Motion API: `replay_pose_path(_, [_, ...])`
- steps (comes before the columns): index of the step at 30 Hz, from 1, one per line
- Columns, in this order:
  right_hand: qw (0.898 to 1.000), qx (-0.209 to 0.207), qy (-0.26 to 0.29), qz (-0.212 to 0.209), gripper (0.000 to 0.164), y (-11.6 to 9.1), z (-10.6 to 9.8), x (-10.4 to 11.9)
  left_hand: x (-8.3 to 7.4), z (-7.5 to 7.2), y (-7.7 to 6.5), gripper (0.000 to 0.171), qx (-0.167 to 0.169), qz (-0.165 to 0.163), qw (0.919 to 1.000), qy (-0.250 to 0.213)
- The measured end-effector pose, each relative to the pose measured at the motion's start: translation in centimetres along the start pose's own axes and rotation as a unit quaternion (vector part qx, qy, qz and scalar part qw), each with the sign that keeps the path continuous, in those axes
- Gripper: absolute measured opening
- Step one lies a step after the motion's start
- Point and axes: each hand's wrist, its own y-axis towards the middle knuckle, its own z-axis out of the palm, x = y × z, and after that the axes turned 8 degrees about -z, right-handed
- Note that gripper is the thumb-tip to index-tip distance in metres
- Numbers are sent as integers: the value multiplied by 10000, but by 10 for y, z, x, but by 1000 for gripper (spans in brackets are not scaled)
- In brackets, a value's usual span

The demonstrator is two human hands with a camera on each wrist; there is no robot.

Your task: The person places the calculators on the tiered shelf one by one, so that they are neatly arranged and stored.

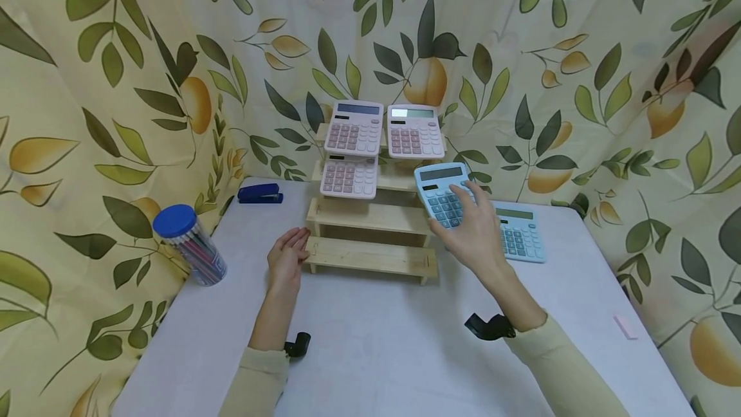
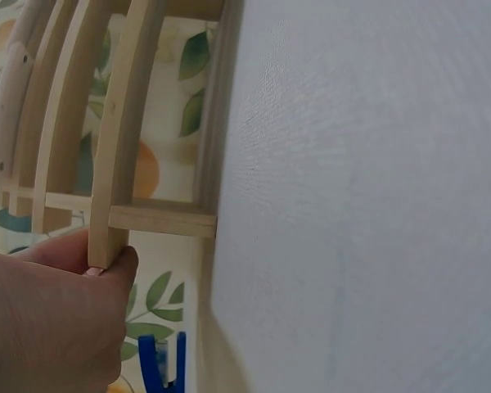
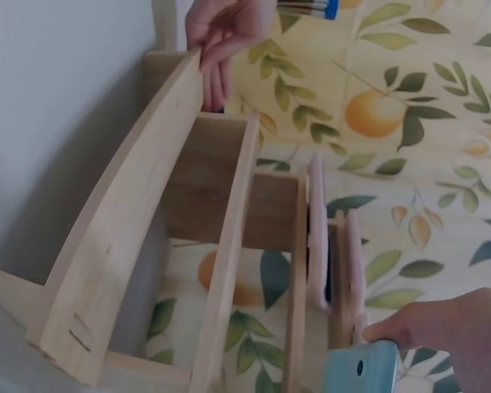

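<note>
A wooden tiered stand (image 1: 370, 257) rises in steps at the middle of the table. With thumb and fingers, my left hand (image 1: 287, 251) pinches the left end of its lowest step (image 2: 119, 164). My right hand (image 1: 476, 230) grips a blue calculator (image 1: 444, 188), tilted, at the stand's right side; the right wrist view catches this calculator's edge (image 3: 362, 368). Two pink calculators, one left (image 1: 354, 127) and one right (image 1: 415, 132), lean on the top step. A third pink calculator (image 1: 349, 177) leans one step lower on the left, its screen hidden. Another blue calculator (image 1: 523, 237) lies on the table, partly behind my right hand.
A blue stapler (image 1: 260, 194) lies at the back left. Nearer on that side stands a clear jar of pens with a blue lid (image 1: 193, 246). A small pink block (image 1: 625, 327) is near the right table edge. Leaf-patterned curtain (image 1: 498, 31) encloses the table's back and sides.
</note>
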Motion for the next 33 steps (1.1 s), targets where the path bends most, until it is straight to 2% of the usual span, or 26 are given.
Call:
replay_pose_path(15, [9995,-83,126,-263,74,13,12,10,0,3,-1,74,-33,59,10000,24])
replay_pose_path(33, [9991,-191,199,-309,74,23,29,16,0,1,-1,73,-94,37,9999,19])
